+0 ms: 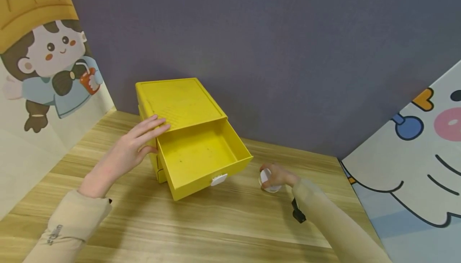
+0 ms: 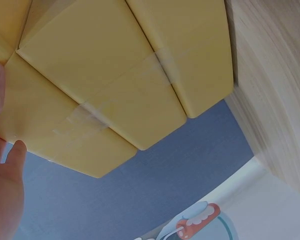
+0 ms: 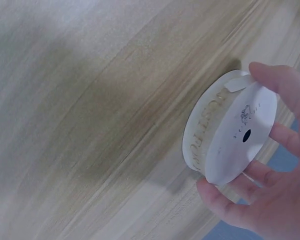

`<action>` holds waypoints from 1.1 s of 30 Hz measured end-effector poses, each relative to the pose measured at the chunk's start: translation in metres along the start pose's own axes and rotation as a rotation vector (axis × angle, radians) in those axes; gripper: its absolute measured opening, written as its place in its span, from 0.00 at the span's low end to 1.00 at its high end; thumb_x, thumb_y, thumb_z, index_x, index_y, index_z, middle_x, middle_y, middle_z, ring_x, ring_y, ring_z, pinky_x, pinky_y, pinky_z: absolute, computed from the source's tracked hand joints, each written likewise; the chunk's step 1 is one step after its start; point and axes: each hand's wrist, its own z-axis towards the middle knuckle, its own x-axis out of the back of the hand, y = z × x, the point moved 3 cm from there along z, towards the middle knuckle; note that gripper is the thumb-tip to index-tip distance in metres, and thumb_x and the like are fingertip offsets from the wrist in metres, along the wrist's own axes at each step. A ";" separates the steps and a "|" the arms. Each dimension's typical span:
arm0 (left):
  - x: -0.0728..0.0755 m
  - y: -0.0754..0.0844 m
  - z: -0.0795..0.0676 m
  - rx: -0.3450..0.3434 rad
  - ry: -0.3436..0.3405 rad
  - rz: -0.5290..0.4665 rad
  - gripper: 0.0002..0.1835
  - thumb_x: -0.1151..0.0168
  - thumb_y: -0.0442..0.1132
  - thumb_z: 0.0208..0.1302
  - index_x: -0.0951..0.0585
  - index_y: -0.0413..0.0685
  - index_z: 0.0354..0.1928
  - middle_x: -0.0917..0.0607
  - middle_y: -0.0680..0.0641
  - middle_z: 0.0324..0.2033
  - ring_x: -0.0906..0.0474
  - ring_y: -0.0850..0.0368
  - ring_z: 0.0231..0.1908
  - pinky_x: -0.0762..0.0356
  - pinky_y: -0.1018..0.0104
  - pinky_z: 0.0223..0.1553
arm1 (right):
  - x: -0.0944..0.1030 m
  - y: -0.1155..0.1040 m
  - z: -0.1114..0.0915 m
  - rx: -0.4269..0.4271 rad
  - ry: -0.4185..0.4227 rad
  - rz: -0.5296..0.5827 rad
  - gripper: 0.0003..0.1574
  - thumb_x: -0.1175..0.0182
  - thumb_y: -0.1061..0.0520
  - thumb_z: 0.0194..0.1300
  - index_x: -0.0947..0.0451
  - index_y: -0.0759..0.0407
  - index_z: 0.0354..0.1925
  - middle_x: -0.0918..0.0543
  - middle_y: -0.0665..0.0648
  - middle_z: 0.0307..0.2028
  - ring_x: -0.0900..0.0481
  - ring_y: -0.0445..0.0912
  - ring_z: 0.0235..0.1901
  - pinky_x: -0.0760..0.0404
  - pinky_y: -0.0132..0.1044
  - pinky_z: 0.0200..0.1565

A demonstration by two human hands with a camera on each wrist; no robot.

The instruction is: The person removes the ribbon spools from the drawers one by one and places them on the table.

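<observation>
A yellow drawer cabinet (image 1: 180, 99) stands on the wooden table, its top drawer (image 1: 194, 151) pulled out with a white handle (image 1: 218, 179) on the front. Nothing lies inside that drawer. My left hand (image 1: 126, 151) rests at the cabinet's left front top corner, fingers fairly straight on the top, thumb lower down; the left wrist view shows the cabinet's side (image 2: 105, 75) close by. To the right of the drawer, my right hand (image 1: 276, 176) grips a white spool of ribbon (image 3: 242, 135) by its rim. Gold lettering runs along the ribbon. Whether the spool touches the table is hard to tell.
The wooden table (image 1: 216, 231) runs back to a dark grey-blue wall panel (image 1: 270, 55). Cartoon-printed panels flank it, a child figure (image 1: 57, 59) at left and a white character (image 1: 414, 167) at right. A small black object (image 1: 298, 213) shows beside my right sleeve.
</observation>
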 end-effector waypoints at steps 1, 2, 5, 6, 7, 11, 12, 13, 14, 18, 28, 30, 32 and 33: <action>0.000 0.000 0.000 0.000 0.000 0.001 0.45 0.25 0.19 0.29 0.25 0.40 0.60 0.24 0.38 0.59 0.34 0.47 0.67 0.50 0.88 0.69 | 0.000 0.000 0.000 0.005 0.001 -0.001 0.33 0.28 0.57 0.48 0.27 0.65 0.52 0.23 0.68 0.43 0.26 0.55 0.42 0.18 0.44 0.38; 0.000 0.000 0.000 0.001 0.000 0.003 0.45 0.25 0.19 0.29 0.25 0.40 0.60 0.24 0.38 0.59 0.34 0.47 0.67 0.50 0.88 0.69 | 0.000 0.000 -0.001 0.010 -0.002 0.000 0.34 0.28 0.57 0.48 0.27 0.65 0.52 0.23 0.68 0.43 0.26 0.56 0.42 0.18 0.44 0.39; -0.001 0.001 -0.001 0.003 0.000 0.004 0.45 0.24 0.19 0.29 0.24 0.41 0.60 0.24 0.38 0.59 0.34 0.47 0.67 0.51 0.90 0.68 | 0.001 -0.001 -0.003 0.007 -0.019 0.013 0.35 0.28 0.56 0.50 0.29 0.66 0.55 0.23 0.69 0.45 0.26 0.57 0.44 0.18 0.46 0.42; -0.001 0.001 -0.001 0.003 0.001 0.003 0.45 0.24 0.19 0.29 0.24 0.41 0.60 0.24 0.38 0.59 0.33 0.46 0.67 0.51 0.90 0.68 | 0.002 -0.001 -0.004 0.013 -0.024 0.012 0.37 0.28 0.55 0.50 0.29 0.67 0.56 0.23 0.70 0.47 0.25 0.58 0.45 0.18 0.47 0.43; -0.001 0.001 -0.001 0.004 0.001 0.001 0.45 0.24 0.19 0.29 0.24 0.41 0.60 0.24 0.38 0.59 0.33 0.46 0.66 0.51 0.90 0.68 | 0.003 -0.001 -0.005 0.017 -0.025 0.021 0.38 0.28 0.55 0.51 0.30 0.69 0.57 0.24 0.71 0.50 0.26 0.60 0.48 0.19 0.50 0.46; -0.001 0.001 -0.001 0.005 0.006 -0.009 0.45 0.24 0.19 0.29 0.24 0.41 0.60 0.24 0.38 0.59 0.33 0.45 0.66 0.50 0.89 0.68 | 0.014 -0.005 -0.008 0.065 0.027 -0.017 0.44 0.29 0.55 0.53 0.35 0.74 0.61 0.28 0.75 0.58 0.29 0.68 0.57 0.24 0.60 0.57; -0.001 0.001 0.000 0.005 0.008 -0.011 0.45 0.24 0.19 0.28 0.24 0.40 0.60 0.24 0.38 0.59 0.33 0.45 0.66 0.49 0.89 0.68 | 0.018 -0.006 -0.009 0.070 0.051 -0.031 0.45 0.30 0.55 0.53 0.35 0.75 0.62 0.29 0.76 0.60 0.31 0.69 0.59 0.26 0.62 0.59; -0.001 0.000 0.000 0.004 0.010 -0.012 0.45 0.24 0.19 0.28 0.24 0.40 0.60 0.24 0.38 0.59 0.33 0.45 0.66 0.49 0.88 0.69 | 0.022 -0.008 -0.010 0.064 0.071 -0.037 0.46 0.30 0.54 0.54 0.36 0.75 0.63 0.30 0.76 0.61 0.33 0.70 0.60 0.28 0.63 0.60; -0.001 0.000 0.000 0.003 0.011 -0.011 0.45 0.24 0.19 0.28 0.24 0.40 0.60 0.24 0.38 0.59 0.33 0.46 0.66 0.49 0.88 0.69 | 0.027 -0.010 -0.011 0.060 0.089 -0.058 0.47 0.29 0.53 0.54 0.37 0.74 0.64 0.30 0.75 0.62 0.34 0.70 0.61 0.29 0.64 0.61; 0.000 0.000 0.000 -0.001 0.010 -0.009 0.46 0.24 0.19 0.29 0.25 0.41 0.60 0.24 0.39 0.59 0.34 0.48 0.67 0.49 0.87 0.70 | 0.045 -0.022 -0.021 0.019 0.127 -0.062 0.49 0.29 0.52 0.54 0.39 0.68 0.67 0.34 0.75 0.64 0.37 0.71 0.63 0.30 0.67 0.61; -0.001 -0.001 0.000 0.003 0.020 -0.018 0.45 0.25 0.19 0.28 0.24 0.40 0.59 0.24 0.38 0.59 0.34 0.48 0.68 0.49 0.89 0.68 | 0.067 -0.059 -0.050 0.133 0.256 -0.083 0.46 0.28 0.54 0.53 0.36 0.66 0.65 0.30 0.73 0.60 0.33 0.67 0.60 0.27 0.66 0.58; -0.001 -0.001 0.001 0.005 0.023 -0.019 0.45 0.25 0.19 0.28 0.24 0.40 0.59 0.23 0.38 0.59 0.34 0.48 0.68 0.49 0.89 0.67 | 0.067 -0.071 -0.057 0.147 0.290 -0.072 0.45 0.28 0.55 0.53 0.35 0.65 0.65 0.30 0.73 0.60 0.32 0.66 0.59 0.26 0.65 0.58; -0.001 -0.002 0.001 0.005 0.026 -0.020 0.45 0.25 0.19 0.28 0.24 0.40 0.59 0.24 0.38 0.59 0.34 0.48 0.67 0.48 0.89 0.67 | 0.065 -0.082 -0.063 0.164 0.333 -0.063 0.44 0.28 0.56 0.54 0.35 0.64 0.65 0.30 0.72 0.60 0.31 0.65 0.59 0.25 0.63 0.58; -0.001 -0.002 0.001 0.004 0.027 -0.021 0.45 0.25 0.19 0.28 0.24 0.40 0.59 0.24 0.38 0.59 0.34 0.48 0.67 0.48 0.89 0.67 | 0.063 -0.088 -0.067 0.172 0.356 -0.060 0.44 0.28 0.56 0.54 0.35 0.63 0.65 0.30 0.71 0.60 0.31 0.64 0.59 0.25 0.63 0.57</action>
